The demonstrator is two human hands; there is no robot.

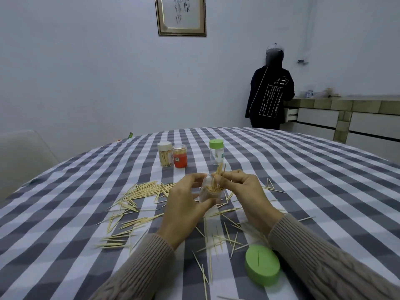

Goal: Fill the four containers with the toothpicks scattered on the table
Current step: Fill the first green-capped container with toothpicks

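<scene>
Over the checked tablecloth (281,169), toothpicks going into a clear container (208,191).
Left hand (184,204) grips the container; right hand (244,191) pinches a toothpick bundle (220,169), apparently at its mouth.

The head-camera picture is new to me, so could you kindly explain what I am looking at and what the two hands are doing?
There is no machine here: a person wears one wide-angle camera on the head, looking forward and down at their own hands. The left hand grips a clear container that already holds toothpicks. The right hand pinches a small bundle of toothpicks at its mouth. Loose toothpicks lie scattered over the checked tablecloth. A green lid lies near the right sleeve. Farther back stand a white-lidded container full of toothpicks, an orange container and a green-lidded container. Another person stands at a counter behind.
</scene>
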